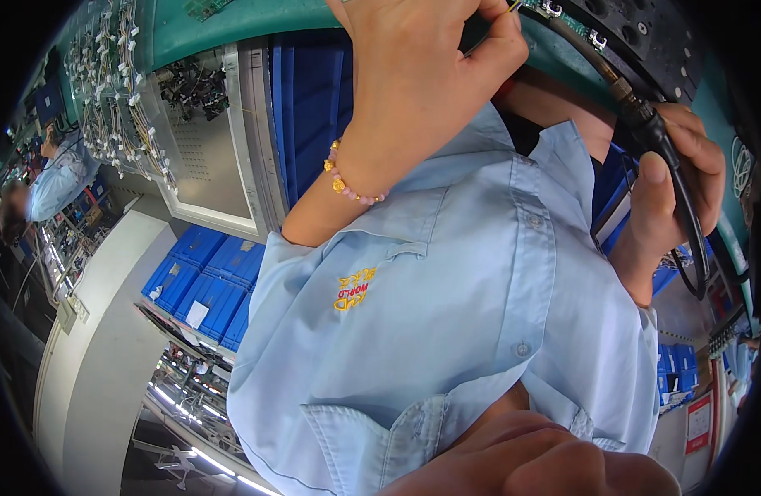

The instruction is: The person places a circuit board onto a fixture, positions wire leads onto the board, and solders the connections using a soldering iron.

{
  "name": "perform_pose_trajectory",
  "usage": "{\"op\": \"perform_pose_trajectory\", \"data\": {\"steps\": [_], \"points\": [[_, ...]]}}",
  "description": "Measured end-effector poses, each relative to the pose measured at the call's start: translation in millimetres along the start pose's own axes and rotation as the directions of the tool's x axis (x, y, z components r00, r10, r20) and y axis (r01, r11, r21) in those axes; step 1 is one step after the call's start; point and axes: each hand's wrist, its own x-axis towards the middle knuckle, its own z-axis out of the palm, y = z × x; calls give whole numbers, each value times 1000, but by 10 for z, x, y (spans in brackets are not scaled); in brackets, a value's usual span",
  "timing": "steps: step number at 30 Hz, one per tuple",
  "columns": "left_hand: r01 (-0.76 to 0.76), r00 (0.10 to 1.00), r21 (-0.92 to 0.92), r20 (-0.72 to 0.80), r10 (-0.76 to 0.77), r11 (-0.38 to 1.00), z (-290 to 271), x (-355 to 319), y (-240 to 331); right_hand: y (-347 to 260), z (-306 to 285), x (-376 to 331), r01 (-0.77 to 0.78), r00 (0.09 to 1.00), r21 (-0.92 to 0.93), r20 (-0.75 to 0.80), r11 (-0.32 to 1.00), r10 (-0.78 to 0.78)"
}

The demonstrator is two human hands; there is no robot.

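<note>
Head view: wire's at the board, but joints are a mystery

Your left grip (422, 54) looks pinched narrow on a thin wire (514, 6), right at the top edge. Your right grip (677, 174) is wrapped round a soldering iron (637, 112), its barrel beside the green circuit board (577, 25) along the black fixture (658, 37). Looks mid-job to me; can't tell what's soldered or what's left.

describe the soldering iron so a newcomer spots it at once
From the green bench top along the upper edge, go right to the right hand. It grips the soldering iron by its black handle. Its metal shaft slanting up-left and looping black cable set it apart from the flat black plate beyond.
</note>
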Motion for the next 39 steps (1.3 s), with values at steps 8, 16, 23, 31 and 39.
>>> {"op": "perform_pose_trajectory", "data": {"steps": [8,16,23,31,39], "points": [[-23,999,60,25,21,998,-1,-1,-11,-43,26,19,-23,999,-76,25,997,25],[-80,996,128,53,74,989,0,11,-50,-75,12,43,-31,998,-131,50,991,38],[-4,999,110,50,-2,994,-26,-17,-16,25,-7,-28,-22,999,40,-36,999,24],[42,999,-44,4,-42,998,-2,-13,-52,-27,-58,-37,-43,996,17,-73,999,44],[104,994,7,30,-105,995,9,-12,32,-9,-8,-44,-42,997,8,-69,999,42]]}}
